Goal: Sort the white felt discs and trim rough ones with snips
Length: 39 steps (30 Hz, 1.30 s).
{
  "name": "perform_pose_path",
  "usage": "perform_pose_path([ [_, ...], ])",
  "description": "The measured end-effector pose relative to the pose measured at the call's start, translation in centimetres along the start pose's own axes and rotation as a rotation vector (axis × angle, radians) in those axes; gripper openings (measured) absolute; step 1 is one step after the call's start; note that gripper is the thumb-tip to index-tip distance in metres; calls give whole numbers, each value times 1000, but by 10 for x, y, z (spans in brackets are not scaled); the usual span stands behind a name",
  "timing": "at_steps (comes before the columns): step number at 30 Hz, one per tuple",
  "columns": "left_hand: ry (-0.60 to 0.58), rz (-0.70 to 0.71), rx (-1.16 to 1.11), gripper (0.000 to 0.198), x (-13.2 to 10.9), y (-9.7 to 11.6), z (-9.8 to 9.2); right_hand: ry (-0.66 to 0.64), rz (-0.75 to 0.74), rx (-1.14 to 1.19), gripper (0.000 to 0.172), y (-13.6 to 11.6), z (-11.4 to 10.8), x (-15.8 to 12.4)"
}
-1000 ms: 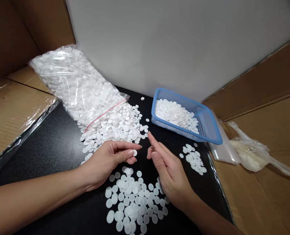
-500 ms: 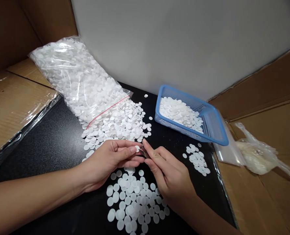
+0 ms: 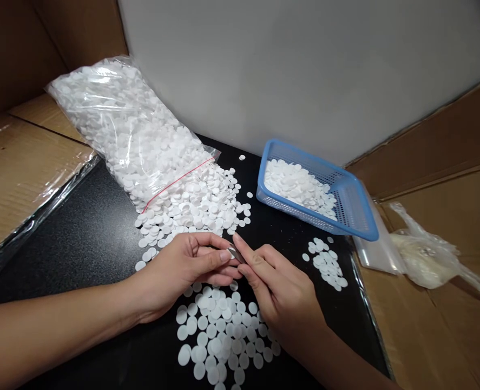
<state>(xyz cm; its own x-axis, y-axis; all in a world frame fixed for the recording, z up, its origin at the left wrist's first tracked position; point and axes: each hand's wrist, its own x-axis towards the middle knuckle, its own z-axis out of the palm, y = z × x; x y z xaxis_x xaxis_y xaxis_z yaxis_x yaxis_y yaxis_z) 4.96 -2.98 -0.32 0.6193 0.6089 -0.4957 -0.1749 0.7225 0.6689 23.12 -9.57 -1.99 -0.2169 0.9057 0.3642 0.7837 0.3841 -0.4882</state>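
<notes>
Between thumb and fingers, my left hand (image 3: 195, 260) pinches a small white disc (image 3: 230, 253). My right hand (image 3: 280, 287) is closed around a thin metal blade (image 3: 237, 255), whose flat end lies against the disc; its handle is hidden in the fingers. Both hands meet over the dark table, close to each other. Below them lies a spread of white discs (image 3: 223, 336). Just beyond the hands, a heap of white discs (image 3: 199, 206) spills from the mouth of a clear plastic bag (image 3: 130, 124) with a red seal line.
A blue plastic basket (image 3: 316, 223) partly filled with white discs stands at the back right. A smaller pile of discs (image 3: 328, 265) lies in front of it. Off the table's right side are a clear sheet (image 3: 380, 249) and a knotted plastic bag (image 3: 426, 260). Cardboard (image 3: 24, 168) borders the left.
The blade in my right hand has shifted and turned slightly, now covering part of the disc. My left fingers have moved a little with the disc toward the blade.
</notes>
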Motion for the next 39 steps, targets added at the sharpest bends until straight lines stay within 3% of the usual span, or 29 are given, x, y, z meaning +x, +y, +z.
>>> perform_pose_path([
  [39, -59, -8, -1, 18, -2, 0, -1, 68, -77, -139, 44, -3, -2, 1],
])
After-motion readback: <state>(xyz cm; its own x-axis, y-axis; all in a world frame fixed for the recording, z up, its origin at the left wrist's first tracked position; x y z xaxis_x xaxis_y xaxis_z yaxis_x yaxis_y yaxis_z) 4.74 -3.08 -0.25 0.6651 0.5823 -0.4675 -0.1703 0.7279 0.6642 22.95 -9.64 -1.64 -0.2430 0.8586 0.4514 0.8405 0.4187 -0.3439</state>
